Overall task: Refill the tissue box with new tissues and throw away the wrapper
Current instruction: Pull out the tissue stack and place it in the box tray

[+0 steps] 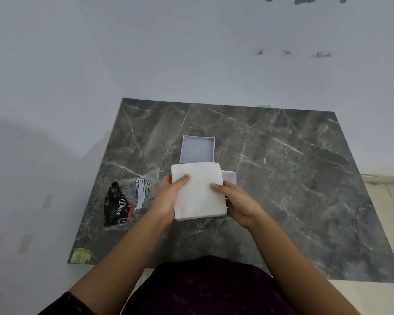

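A pale wall (191, 53) is filling the upper half of the view and meeting a second wall at a corner on the left, and below it a dark grey marble-patterned bench (293, 178) with white veins is spreading toward the person. At the bottom edge, the person's dark maroon clothing (209, 289) is showing between two bare forearms that are reaching forward and converging over the middle of the bench. The left hand (167, 196) is clasping the left edge of a white stack of tissues (198, 192), thumb lying on top and the remaining fingers hidden beneath, so its grip is closed around the stack. The right hand (236, 202) is doing the same on the right edge, thumb pressing on the top sheet, palm turned inward, wrist bent slightly. The stack is being held flat and roughly level, above the near part of a white tissue box (229, 176), of which only a corner is peeking out on the right behind the tissues. Just beyond the stack, a shallow square white lid (197, 149) is lying open side up on the bench. To the left of the left hand, the clear plastic wrapper (125, 198), printed in black and red with the word "Dove", is lying crumpled on the bench. A small yellowish sticker (81, 255) is sitting at the near left corner of the bench.
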